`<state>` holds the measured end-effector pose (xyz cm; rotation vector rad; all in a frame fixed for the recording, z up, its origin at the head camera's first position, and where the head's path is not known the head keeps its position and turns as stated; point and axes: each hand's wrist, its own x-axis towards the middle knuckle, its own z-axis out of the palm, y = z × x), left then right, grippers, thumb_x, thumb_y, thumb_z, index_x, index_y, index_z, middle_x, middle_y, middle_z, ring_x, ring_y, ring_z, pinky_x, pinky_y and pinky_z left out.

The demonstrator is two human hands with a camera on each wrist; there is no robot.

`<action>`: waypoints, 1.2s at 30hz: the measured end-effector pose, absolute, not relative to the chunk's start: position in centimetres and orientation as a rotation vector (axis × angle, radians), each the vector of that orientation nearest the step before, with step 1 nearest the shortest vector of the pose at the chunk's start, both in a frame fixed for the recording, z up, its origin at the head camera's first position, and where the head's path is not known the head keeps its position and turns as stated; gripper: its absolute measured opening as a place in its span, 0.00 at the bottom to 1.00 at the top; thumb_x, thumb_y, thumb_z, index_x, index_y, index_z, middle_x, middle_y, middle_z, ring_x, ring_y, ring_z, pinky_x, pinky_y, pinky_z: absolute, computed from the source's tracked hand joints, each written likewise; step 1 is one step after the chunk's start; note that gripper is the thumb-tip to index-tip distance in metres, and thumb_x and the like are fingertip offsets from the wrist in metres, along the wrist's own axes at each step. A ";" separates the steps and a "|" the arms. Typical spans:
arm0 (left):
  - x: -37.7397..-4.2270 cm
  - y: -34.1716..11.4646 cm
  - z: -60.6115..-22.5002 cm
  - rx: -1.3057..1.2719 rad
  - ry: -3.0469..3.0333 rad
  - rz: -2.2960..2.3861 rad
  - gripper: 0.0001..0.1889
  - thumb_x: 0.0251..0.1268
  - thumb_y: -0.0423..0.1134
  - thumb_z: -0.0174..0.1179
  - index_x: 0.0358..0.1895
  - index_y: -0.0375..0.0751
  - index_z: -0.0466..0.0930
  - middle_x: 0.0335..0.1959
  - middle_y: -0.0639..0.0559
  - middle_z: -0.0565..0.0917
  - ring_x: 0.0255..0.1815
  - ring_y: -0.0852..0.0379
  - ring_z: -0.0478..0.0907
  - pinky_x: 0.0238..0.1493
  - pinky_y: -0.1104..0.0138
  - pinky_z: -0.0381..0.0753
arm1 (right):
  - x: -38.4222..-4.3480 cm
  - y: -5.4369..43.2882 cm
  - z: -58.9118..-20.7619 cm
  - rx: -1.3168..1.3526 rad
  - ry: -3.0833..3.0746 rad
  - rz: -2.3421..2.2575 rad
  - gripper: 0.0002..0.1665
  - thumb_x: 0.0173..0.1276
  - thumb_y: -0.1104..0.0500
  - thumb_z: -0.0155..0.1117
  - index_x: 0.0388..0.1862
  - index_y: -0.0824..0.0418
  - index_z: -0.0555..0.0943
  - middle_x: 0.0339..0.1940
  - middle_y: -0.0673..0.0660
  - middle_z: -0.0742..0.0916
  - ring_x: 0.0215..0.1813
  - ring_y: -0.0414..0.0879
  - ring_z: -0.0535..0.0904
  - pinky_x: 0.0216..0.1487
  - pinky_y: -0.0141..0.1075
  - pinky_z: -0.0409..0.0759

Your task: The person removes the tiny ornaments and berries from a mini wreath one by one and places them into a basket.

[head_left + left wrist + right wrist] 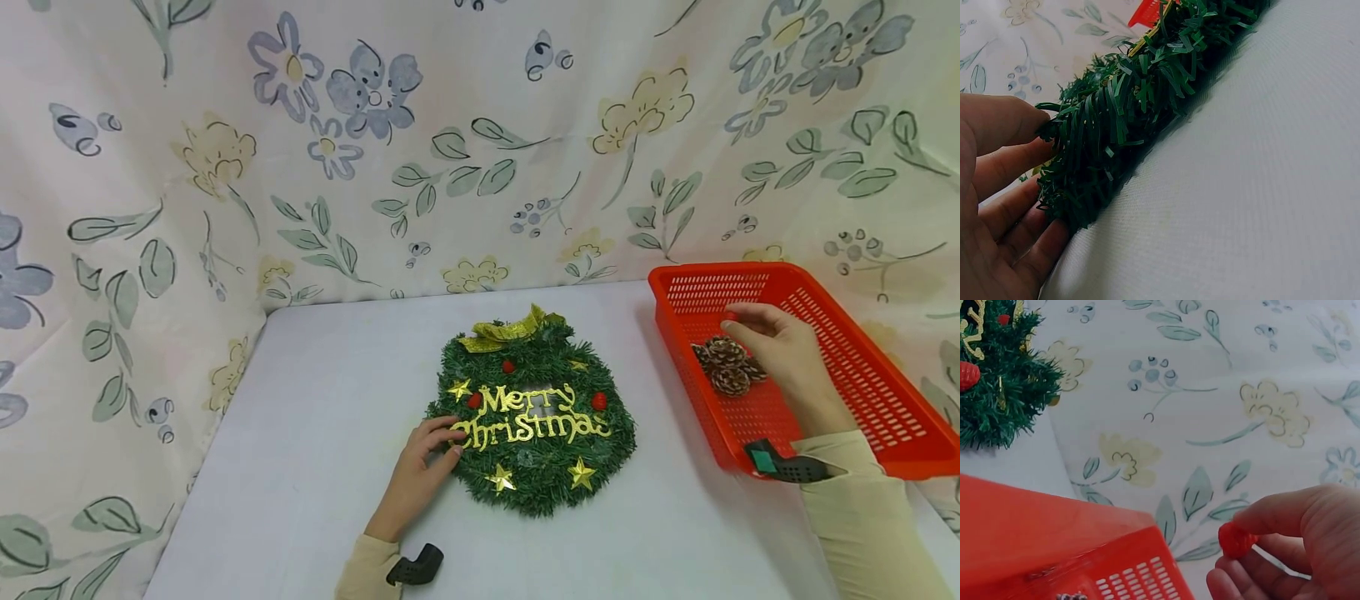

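Observation:
A green tinsel Christmas wreath (543, 487) lies on the white table, bearing gold "Merry Christmas" lettering (525, 427), gold stars (581, 473), red berries (599, 402) and a gold ribbon bow (502, 333) at its top. My left hand (423, 467) holds the wreath's left edge, its thumb and fingers against the tinsel. Over the red basket, my right hand (783, 350) pinches a small red berry (1235, 540) between thumb and fingers. Close below that hand, several pine cones (726, 354) sit together in the basket.
The red perforated basket (667, 333) stands at the right of the white table (315, 433). A floral cloth (465, 225) hangs behind and along the left side. A dark band with a camera mount (787, 463) is on the right wrist.

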<state>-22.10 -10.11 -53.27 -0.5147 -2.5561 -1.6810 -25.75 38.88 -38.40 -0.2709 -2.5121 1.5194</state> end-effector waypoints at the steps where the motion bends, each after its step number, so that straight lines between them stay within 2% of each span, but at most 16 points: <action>1: -22.1 -10.1 -53.2 -0.516 -2.557 -1.679 0.11 0.74 0.41 0.61 0.55 0.52 0.85 0.70 0.51 0.75 0.71 0.45 0.70 0.60 0.60 0.75 | -25.8 38.9 -38.5 -0.271 -2.512 1.528 0.16 0.74 0.48 0.65 0.58 0.41 0.80 0.38 0.24 0.82 0.42 0.25 0.78 0.39 0.20 0.75; 6: -22.1 -10.1 -53.2 -0.512 -2.563 -1.677 0.11 0.75 0.41 0.61 0.56 0.52 0.84 0.70 0.51 0.75 0.71 0.46 0.70 0.60 0.59 0.75 | -25.8 39.3 -38.8 -0.265 -2.522 1.560 0.13 0.74 0.50 0.65 0.56 0.39 0.80 0.37 0.24 0.83 0.41 0.26 0.79 0.39 0.20 0.75; 15: -22.1 -10.2 -53.2 -0.506 -2.572 -1.676 0.11 0.75 0.41 0.61 0.56 0.53 0.84 0.70 0.52 0.74 0.74 0.45 0.67 0.63 0.56 0.74 | -25.6 39.4 -38.9 -0.272 -2.536 1.585 0.17 0.75 0.49 0.64 0.61 0.45 0.79 0.39 0.24 0.82 0.43 0.26 0.78 0.41 0.19 0.75; 22: -22.2 -10.2 -53.4 -0.508 -2.565 -1.674 0.11 0.75 0.41 0.61 0.56 0.53 0.84 0.70 0.51 0.74 0.73 0.46 0.68 0.64 0.57 0.75 | -25.4 39.3 -38.7 -0.282 -2.552 1.564 0.15 0.75 0.46 0.63 0.58 0.42 0.80 0.38 0.23 0.82 0.44 0.23 0.78 0.42 0.18 0.75; 32: -22.1 -10.2 -53.5 -0.503 -2.566 -1.679 0.11 0.74 0.41 0.61 0.56 0.53 0.84 0.70 0.51 0.74 0.72 0.46 0.68 0.63 0.59 0.75 | -25.4 39.2 -38.3 -0.197 -2.503 1.573 0.11 0.76 0.53 0.63 0.53 0.40 0.81 0.38 0.25 0.84 0.40 0.23 0.79 0.38 0.20 0.76; 36: -22.1 -10.2 -53.4 -0.492 -2.573 -1.686 0.11 0.74 0.41 0.61 0.55 0.54 0.84 0.70 0.52 0.74 0.72 0.46 0.68 0.63 0.58 0.75 | -25.2 38.9 -38.0 -0.215 -2.520 1.545 0.13 0.76 0.49 0.62 0.58 0.42 0.81 0.39 0.25 0.83 0.42 0.25 0.79 0.39 0.21 0.76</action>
